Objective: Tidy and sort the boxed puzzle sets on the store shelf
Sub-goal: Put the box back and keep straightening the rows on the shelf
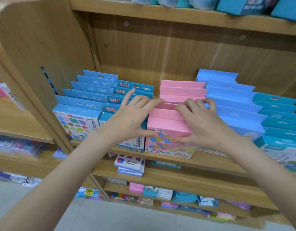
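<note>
The row of pink boxes (175, 114), at the centre of the frame on the middle shelf (210, 161), was grasped by both hands: the left hand (132, 119) from its left, the right hand (202, 120) from its right. Even squeezing with the box faces kept parallel would probably best square the row. Box backs were hidden; the print was hard to read.

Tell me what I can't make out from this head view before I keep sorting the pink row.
- Middle pink boxes: tops covered by the left hand and right hand.
- Rear boxes of every row: fronts hidden by the boxes ahead.
- Turquoise boxes, far right: cut off by the frame edge.
- Top-shelf boxes: cropped and blurred.
- Lower-shelf items: too small and blurred to read.
</note>
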A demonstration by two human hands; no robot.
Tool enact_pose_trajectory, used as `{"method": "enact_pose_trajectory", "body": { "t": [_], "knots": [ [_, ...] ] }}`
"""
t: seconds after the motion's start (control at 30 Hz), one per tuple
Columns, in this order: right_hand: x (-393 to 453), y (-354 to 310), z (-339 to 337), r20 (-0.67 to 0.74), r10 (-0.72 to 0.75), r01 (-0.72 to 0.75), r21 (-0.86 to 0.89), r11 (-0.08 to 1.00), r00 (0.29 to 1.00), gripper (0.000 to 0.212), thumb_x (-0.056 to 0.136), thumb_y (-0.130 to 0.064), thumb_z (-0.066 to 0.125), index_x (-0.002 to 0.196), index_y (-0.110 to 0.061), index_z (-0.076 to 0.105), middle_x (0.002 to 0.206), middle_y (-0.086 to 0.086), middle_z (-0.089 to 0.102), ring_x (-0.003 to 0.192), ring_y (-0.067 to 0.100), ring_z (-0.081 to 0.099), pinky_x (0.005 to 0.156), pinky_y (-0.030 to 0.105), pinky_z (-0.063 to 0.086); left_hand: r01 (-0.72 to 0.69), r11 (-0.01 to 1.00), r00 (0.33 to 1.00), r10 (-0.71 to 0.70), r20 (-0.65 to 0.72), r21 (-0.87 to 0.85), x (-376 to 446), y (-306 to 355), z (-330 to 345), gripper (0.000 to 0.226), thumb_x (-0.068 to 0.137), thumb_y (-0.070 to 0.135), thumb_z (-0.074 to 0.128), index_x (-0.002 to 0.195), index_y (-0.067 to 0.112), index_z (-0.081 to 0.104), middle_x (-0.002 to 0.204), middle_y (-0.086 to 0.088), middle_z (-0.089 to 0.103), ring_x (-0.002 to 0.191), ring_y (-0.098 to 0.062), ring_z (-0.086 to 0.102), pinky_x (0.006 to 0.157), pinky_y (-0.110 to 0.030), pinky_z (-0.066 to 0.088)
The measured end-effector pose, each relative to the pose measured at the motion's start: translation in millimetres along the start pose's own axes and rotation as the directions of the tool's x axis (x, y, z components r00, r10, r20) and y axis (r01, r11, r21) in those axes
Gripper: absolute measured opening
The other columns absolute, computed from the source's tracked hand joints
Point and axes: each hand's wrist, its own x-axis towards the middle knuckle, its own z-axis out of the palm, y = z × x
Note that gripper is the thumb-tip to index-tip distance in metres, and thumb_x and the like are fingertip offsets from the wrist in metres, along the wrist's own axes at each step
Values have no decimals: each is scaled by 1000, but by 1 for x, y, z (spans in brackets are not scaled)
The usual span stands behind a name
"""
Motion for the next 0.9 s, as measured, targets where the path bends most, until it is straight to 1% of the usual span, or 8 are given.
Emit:
{"method": "enact_pose_trajectory", "body": {
  "t": [0.13, 0.2, 0.27, 0.33, 0.47, 0.63, 0.8, 0.9],
  "knots": [
    [-3, -3, -6, 31, 12, -13, 28, 1000, 999, 82, 60, -62, 67, 122, -16, 41, 107, 5, 44, 98, 25, 42, 96, 44, 20, -35, 996, 999, 37, 16, -79, 3, -6, -2, 89, 63, 70, 54, 135, 21, 36, 115, 0, 54, 119, -20, 42, 110, -32, -3],
    [-5, -5, -5, 12, 18, -18, 14, 1000, 1000, 79, 59, -59, 68, 120, -16, 43, 104, 5, 44, 96, 26, 44, 95, 45, 22, -55, 994, 999, 54, -5, -93, 1, -7, -1, 88, 63, 65, 59, 135, 20, 37, 115, -1, 54, 118, -20, 42, 111, -34, -2],
    [-7, -6, -2, -8, 26, -26, 2, 1000, 1000, 78, 58, -58, 70, 118, -15, 46, 102, 6, 46, 94, 28, 46, 97, 50, 24, -68, 996, 997, 67, -31, -56, -2, -5, 2, 84, 68, 66, 54, 135, 20, 35, 116, -3, 54, 118, -21, 43, 111, -38, 3],
    [-7, -5, 0, -26, 21, -22, -19, 1000, 999, 79, 56, -58, 71, 117, -13, 48, 102, 8, 49, 94, 29, 49, 100, 59, 24, -79, 997, 996, 79, -49, 8, -7, -5, 6, 85, 70, 69, 47, 138, 19, 32, 121, -6, 53, 121, -22, 40, 111, -42, 8],
    [-5, -4, 1, -6, 23, -24, -52, 998, 1000, 82, 57, -60, 70, 121, -13, 47, 108, 9, 49, 100, 29, 48, 106, 63, 13, -71, 994, 994, 77, -81, 79, -29, -16, 8, 95, 65, 64, 59, 142, 20, 24, 139, -12, 40, 130, -26, 27, 111, -47, 9],
    [-3, -4, 0, 12, 23, -22, -75, 997, 1000, 84, 58, -63, 67, 123, -13, 44, 109, 9, 47, 102, 28, 47, 106, 61, 12, 51, 994, 989, -38, -142, 94, -44, -22, 12, 88, 59, 47, 78, 131, 16, 39, 118, -10, 55, 113, -24, 39, 107, -42, 16],
    [-3, -4, 4, 2, 20, -20, -79, 997, 1000, 85, 57, -62, 67, 121, -10, 46, 110, 11, 50, 102, 30, 50, 106, 63, 12, 89, 995, 990, -83, -111, 47, -45, -20, 11, 81, 67, 52, 69, 133, 19, 35, 126, -6, 51, 121, -20, 35, 110, -41, 9],
    [-5, -3, -4, 58, 12, -13, 19, 1000, 998, 89, 60, -73, 49, 130, -19, 39, 125, 2, 43, 117, 22, 41, 111, 56, -1, 123, 991, 987, -128, -92, -60, -41, -16, 6, 81, 71, 65, 49, 137, 23, 27, 135, -1, 42, 128, -14, 28, 112, -37, 1]
  ]
}}
